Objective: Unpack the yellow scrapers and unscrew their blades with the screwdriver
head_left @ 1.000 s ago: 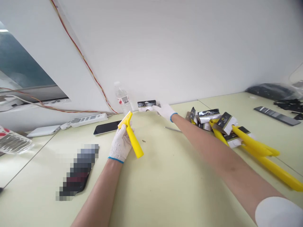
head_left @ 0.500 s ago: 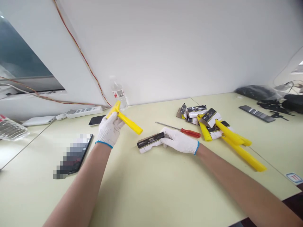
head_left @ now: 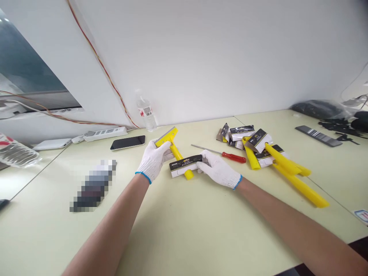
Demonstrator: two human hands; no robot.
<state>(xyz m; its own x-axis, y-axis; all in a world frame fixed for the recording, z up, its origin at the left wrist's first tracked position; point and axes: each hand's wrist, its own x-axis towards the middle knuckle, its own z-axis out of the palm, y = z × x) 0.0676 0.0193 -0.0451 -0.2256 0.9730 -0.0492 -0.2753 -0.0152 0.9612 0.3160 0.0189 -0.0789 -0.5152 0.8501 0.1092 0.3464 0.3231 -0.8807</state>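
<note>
My left hand [head_left: 153,157], in a white glove with a blue cuff, grips a yellow scraper [head_left: 176,150] near its wide head, which carries a grey blade strip. The scraper's handle passes through a black-and-white cardboard box [head_left: 179,168], and its yellow end shows below the front edge. My right hand [head_left: 217,168], gloved alike, pinches that box at its right end. Just beyond the right hand lies a red-handled screwdriver [head_left: 233,157], its shaft pointing left.
Several boxes [head_left: 242,133] and yellow scrapers [head_left: 301,188] are heaped at the right. A grey flat bar [head_left: 318,136] lies farther right. Along the left are a phone [head_left: 128,142], a water bottle [head_left: 147,115], a power strip [head_left: 106,133] and a pixelated dark device [head_left: 93,188].
My left hand has brought the scraper rightward to the box, and the handle now runs through it. My right hand keeps its hold on the box, nearly in place.
</note>
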